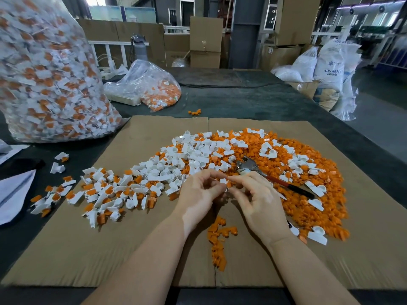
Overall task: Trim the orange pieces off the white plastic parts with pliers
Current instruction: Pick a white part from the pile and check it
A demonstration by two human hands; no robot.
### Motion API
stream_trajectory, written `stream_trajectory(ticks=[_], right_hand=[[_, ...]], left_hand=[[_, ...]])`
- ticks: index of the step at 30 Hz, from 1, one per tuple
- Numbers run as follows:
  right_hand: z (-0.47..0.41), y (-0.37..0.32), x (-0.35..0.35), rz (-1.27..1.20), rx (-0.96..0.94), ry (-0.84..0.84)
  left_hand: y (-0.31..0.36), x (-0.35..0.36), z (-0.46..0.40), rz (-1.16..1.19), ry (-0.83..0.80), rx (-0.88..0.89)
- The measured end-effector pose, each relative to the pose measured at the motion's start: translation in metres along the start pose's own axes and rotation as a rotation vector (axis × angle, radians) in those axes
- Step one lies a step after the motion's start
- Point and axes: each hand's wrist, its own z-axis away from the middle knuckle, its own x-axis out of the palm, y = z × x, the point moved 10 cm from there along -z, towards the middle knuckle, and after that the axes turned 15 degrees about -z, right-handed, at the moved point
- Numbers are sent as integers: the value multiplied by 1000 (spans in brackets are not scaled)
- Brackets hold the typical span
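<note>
My left hand (pixel 199 194) and my right hand (pixel 255 199) meet over the middle of the cardboard sheet (pixel 88 249). Together their fingertips pinch one small white plastic part (pixel 224 182) with an orange piece on its right side. The pliers (pixel 250 167), with a steel head and a red and black handle, lie on the pile just behind my right hand; neither hand holds them. Untrimmed white-and-orange parts (pixel 105 192) lie to the left. Trimmed white parts (pixel 189 155) sit behind my hands. Cut orange pieces (pixel 308 194) cover the right side.
A large clear bag (pixel 48 73) full of white-and-orange parts stands at the left. A smaller bag (pixel 152 86) lies behind the cardboard. A small orange heap (pixel 219 238) lies between my forearms. White papers (pixel 13 190) lie at the left edge. Boxes and sacks stand beyond the table.
</note>
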Motion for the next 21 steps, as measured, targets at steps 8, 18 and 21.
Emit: stream_trajectory(ticks=[8,18,21], right_hand=[[0,0,-2,55,5,24],[4,69,-28,747,695,-252],[-1,70,-27,751,674,-305]], left_hand=[[1,-1,-1,-49,30,20],[-8,-4,-10,46,65,-76],[-11,-4,-13,56,81,-110]])
